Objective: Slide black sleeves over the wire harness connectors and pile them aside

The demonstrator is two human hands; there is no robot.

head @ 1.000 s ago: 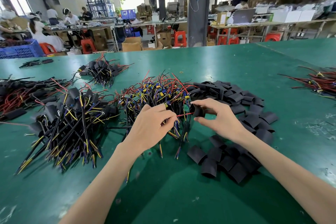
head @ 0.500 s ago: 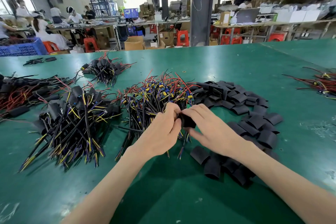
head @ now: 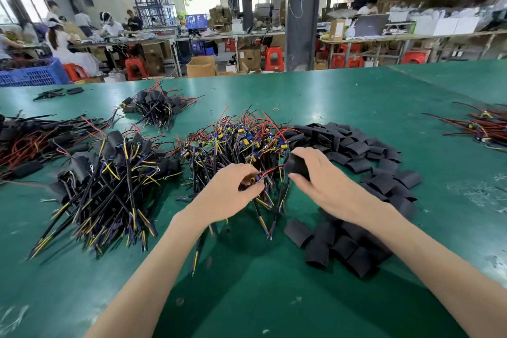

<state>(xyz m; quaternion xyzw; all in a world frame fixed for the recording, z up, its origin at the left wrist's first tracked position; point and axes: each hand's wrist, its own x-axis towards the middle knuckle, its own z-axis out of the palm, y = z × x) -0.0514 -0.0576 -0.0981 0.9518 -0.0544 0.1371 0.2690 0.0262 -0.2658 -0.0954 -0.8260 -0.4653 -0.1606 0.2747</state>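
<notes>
**Connector in one hand, sleeve in the other**

Our left hand pinches one harness's connector in curled fingertips, at the near edge of the unsleeved harness heap. Our right hand curls round a black sleeve. A red wire runs between the two. Loose sleeves arc to the right on the green table. The sleeved pile lies to the left.

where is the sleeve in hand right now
Head view, centre: the sleeve is held in the right hand, just right of the left hand gripping a harness, over the unsleeved pile.
</notes>
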